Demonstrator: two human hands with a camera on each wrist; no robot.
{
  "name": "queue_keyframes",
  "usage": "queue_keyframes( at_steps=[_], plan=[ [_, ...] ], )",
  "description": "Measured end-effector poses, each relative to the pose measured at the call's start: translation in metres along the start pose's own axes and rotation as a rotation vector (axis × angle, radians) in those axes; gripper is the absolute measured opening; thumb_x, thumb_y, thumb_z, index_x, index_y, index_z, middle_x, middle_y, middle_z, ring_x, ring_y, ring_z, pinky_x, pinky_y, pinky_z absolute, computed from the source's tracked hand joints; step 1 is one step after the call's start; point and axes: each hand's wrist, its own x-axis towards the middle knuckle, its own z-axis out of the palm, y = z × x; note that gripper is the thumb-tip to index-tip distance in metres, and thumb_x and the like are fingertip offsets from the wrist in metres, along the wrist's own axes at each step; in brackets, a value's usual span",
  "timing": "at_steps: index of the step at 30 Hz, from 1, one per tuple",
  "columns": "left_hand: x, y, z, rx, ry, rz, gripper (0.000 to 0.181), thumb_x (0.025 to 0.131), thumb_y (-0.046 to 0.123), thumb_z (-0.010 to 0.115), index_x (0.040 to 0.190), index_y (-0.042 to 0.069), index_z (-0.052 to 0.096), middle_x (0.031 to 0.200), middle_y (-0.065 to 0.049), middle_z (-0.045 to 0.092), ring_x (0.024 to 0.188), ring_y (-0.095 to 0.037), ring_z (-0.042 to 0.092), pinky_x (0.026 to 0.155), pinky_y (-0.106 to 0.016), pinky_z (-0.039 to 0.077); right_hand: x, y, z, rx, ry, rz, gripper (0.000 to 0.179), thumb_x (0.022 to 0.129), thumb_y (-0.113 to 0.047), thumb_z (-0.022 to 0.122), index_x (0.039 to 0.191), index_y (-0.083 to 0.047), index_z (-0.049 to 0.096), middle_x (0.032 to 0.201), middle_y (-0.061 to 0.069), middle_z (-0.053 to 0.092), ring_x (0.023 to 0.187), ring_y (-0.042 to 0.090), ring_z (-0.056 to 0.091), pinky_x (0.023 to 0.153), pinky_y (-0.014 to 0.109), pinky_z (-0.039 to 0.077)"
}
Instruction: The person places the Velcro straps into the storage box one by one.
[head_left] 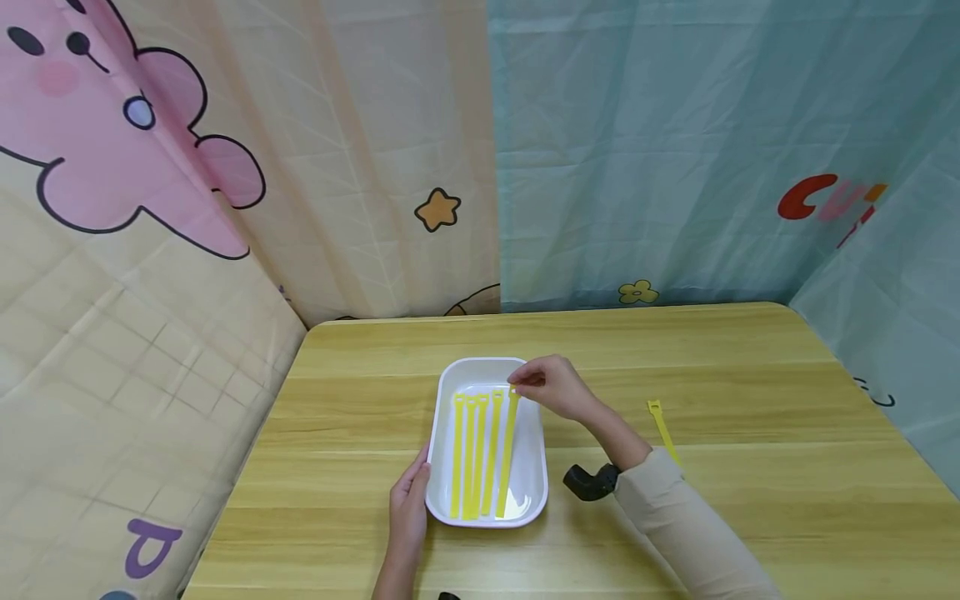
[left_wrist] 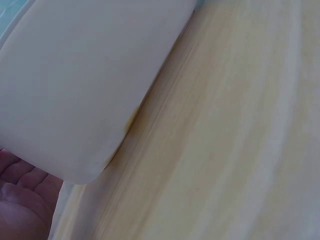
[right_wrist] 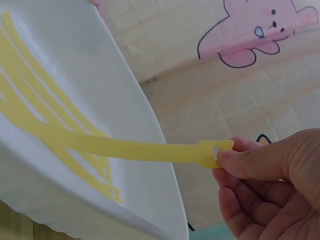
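My right hand (head_left: 553, 386) is over the tray's far right corner. Its thumb and fingertips pinch the slotted head of a yellow cable tie (right_wrist: 135, 149), a flat hook-and-loop strap. The tie's tail slopes down into the white tray (head_left: 536, 467). Several more yellow cable ties (head_left: 470, 458) lie side by side in the tray, their slotted heads at the far end. My left hand (head_left: 408, 508) holds the tray by its near left side, the thumb at the rim. In the left wrist view part of the palm (left_wrist: 22, 210) shows beside the tray's outer wall.
Another yellow cable tie (head_left: 663, 429) lies on the wooden table (head_left: 787, 467) to the right, partly behind the right forearm. A black wrist device (head_left: 591, 482) sticks out from the right sleeve. Printed curtains (head_left: 637, 150) hang behind and beside the table.
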Motion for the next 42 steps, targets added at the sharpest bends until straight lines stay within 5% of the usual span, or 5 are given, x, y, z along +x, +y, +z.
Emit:
queue_keyframes(
  at_steps=[42],
  plan=[
    [0.001, 0.002, 0.001, 0.015, 0.008, -0.007, 0.035, 0.096, 0.005, 0.041, 0.128, -0.009, 0.045, 0.135, -0.017, 0.043, 0.126, -0.022, 0.037, 0.096, -0.018, 0.038, 0.029, 0.028, 0.018, -0.08, -0.025, 0.059, 0.01, 0.078, 0.004, 0.068, 0.089, 0.005, 0.07, 0.082, 0.008, 0.067, 0.074, 0.017, 0.061, 0.068, 0.026, 0.054]
  ],
)
